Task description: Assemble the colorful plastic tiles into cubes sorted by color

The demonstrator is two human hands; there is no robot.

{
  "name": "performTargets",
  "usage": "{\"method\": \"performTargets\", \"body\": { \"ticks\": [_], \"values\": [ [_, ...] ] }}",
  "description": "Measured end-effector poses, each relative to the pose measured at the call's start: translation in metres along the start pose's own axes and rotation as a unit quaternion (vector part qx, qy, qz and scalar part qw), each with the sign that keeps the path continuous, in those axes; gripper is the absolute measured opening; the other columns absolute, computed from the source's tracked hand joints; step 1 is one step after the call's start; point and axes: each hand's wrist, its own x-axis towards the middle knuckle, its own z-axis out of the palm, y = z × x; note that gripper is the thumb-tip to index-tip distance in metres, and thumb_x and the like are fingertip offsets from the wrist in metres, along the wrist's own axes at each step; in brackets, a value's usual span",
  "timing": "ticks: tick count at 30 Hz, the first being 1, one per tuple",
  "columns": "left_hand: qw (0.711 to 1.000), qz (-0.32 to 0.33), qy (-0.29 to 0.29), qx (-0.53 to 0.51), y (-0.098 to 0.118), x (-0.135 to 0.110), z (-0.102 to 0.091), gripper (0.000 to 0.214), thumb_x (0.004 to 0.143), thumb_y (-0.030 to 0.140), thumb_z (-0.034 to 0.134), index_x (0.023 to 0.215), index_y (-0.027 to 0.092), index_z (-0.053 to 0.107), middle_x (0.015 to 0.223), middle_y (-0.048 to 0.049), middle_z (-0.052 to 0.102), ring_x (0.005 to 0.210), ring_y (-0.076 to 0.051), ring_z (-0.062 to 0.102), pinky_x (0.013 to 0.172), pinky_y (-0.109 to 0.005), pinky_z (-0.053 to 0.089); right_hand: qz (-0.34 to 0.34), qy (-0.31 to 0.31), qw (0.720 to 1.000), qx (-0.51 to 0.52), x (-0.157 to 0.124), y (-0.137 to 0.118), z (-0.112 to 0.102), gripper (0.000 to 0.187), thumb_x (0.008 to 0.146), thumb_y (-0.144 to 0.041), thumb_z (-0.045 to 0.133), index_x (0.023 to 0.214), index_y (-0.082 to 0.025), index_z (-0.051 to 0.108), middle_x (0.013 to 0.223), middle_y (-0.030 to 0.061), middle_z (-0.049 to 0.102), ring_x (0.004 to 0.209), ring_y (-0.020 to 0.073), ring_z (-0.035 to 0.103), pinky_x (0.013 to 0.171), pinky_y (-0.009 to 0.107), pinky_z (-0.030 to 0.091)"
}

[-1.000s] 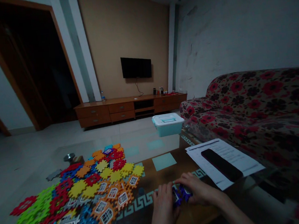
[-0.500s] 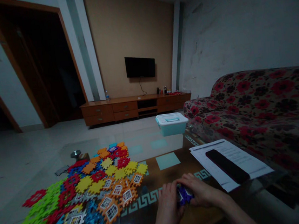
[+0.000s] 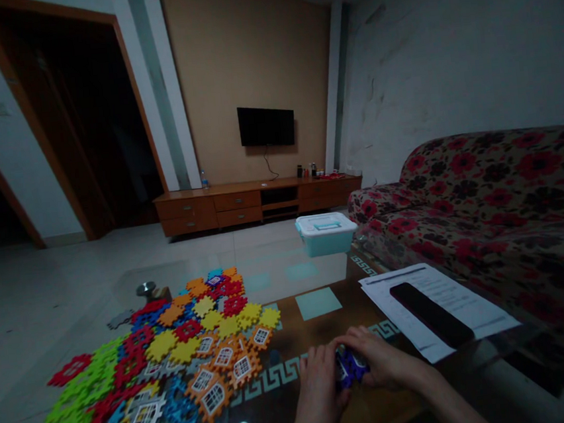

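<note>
My left hand point(image 3: 317, 382) and my right hand point(image 3: 378, 358) meet low in the middle of the view, over a glass table point(image 3: 323, 327). Both are closed on small blue toothed puzzle pieces point(image 3: 347, 367) held between them, fingers curled round the edges. To the left of my hands lies a wide spread of colourful toothed pieces point(image 3: 176, 355), some orange ones with white window prints. My fingers hide most of the blue pieces.
A sheet of paper point(image 3: 445, 302) with a black phone point(image 3: 430, 313) on it lies to the right. A teal box with a white lid point(image 3: 326, 232) stands at the table's far end. A flowered sofa point(image 3: 485, 198) runs along the right.
The view has shifted slightly, so the scene slid right. My hands have stayed together on the blue pieces, with small finger movements.
</note>
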Motion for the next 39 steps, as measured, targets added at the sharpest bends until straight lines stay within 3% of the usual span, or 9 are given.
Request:
{"method": "performTargets", "body": {
  "ticks": [16, 22, 28, 30, 33, 36, 39],
  "values": [
    [1.0, 0.002, -0.003, 0.0, -0.002, -0.005, 0.004, 0.068, 0.07, 0.026, 0.064, 0.134, 0.024, 0.043, 0.132, -0.0082, 0.052, 0.12, -0.03, 0.042, 0.105, -0.049, 0.028, 0.005, 0.01, 1.0, -0.008, 0.0, 0.007, 0.01, 0.085, 0.049, -0.004, 0.052, 0.132, -0.022, 0.051, 0.123, 0.0099, 0.056, 0.115, 0.0284, 0.048, 0.1, 0.039, 0.035],
    [1.0, 0.003, -0.016, -0.01, -0.007, -0.005, 0.007, 0.074, 0.067, 0.035, 0.072, 0.134, 0.023, 0.042, 0.131, -0.0114, 0.051, 0.119, -0.034, 0.043, 0.104, -0.055, 0.029, 0.008, 0.004, 1.0, -0.01, 0.004, 0.03, 0.027, 0.091, 0.046, -0.009, 0.051, 0.136, -0.022, 0.049, 0.133, 0.0117, 0.054, 0.124, 0.0338, 0.045, 0.105, 0.043, 0.032],
    [0.999, 0.009, -0.019, -0.045, -0.01, -0.008, 0.003, 0.079, 0.066, 0.048, 0.074, 0.134, 0.025, 0.042, 0.135, -0.0118, 0.046, 0.122, -0.035, 0.041, 0.103, -0.055, 0.031, -0.012, 0.043, 0.999, 0.002, 0.008, 0.049, 0.036, 0.089, 0.047, -0.01, 0.055, 0.136, -0.023, 0.049, 0.137, 0.0107, 0.053, 0.128, 0.0347, 0.043, 0.107, 0.042, 0.032],
    [0.999, 0.01, 0.013, -0.044, -0.011, -0.015, -0.007, 0.075, 0.068, 0.047, 0.072, 0.134, 0.026, 0.043, 0.137, -0.0104, 0.045, 0.123, -0.033, 0.04, 0.105, -0.053, 0.031, -0.025, 0.081, 0.996, 0.005, 0.011, 0.035, 0.03, 0.077, 0.058, -0.016, 0.058, 0.134, -0.024, 0.051, 0.136, 0.01, 0.054, 0.127, 0.0328, 0.044, 0.106, 0.042, 0.033],
    [0.997, -0.018, 0.074, 0.005, -0.018, -0.03, -0.032, 0.065, 0.074, 0.037, 0.065, 0.134, 0.026, 0.042, 0.139, -0.0083, 0.044, 0.127, -0.031, 0.037, 0.109, -0.05, 0.028, -0.037, 0.123, 0.992, -0.002, 0.02, -0.005, 0.025, 0.053, 0.074, -0.026, 0.056, 0.128, -0.025, 0.056, 0.13, 0.0109, 0.058, 0.124, 0.0306, 0.047, 0.105, 0.043, 0.034],
    [0.984, -0.119, 0.096, 0.096, -0.032, -0.046, -0.062, 0.063, 0.076, 0.02, 0.057, 0.137, 0.022, 0.04, 0.146, -0.0112, 0.039, 0.134, -0.032, 0.032, 0.111, -0.051, 0.024, -0.08, 0.099, 0.992, -0.003, 0.034, -0.055, 0.031, 0.045, 0.079, -0.023, 0.051, 0.124, -0.025, 0.059, 0.128, 0.0107, 0.059, 0.12, 0.0285, 0.049, 0.103, 0.042, 0.037],
    [0.953, -0.211, 0.105, 0.19, -0.052, -0.062, -0.086, 0.059, 0.078, 0.009, 0.046, 0.136, 0.017, 0.043, 0.148, -0.015, 0.038, 0.136, -0.033, 0.031, 0.109, -0.05, 0.026, -0.125, 0.062, 0.99, 0.001, 0.051, -0.098, 0.047, 0.051, 0.075, -0.014, 0.052, 0.124, -0.023, 0.058, 0.13, 0.0097, 0.057, 0.12, 0.0261, 0.05, 0.103, 0.039, 0.037]
  ]
}}
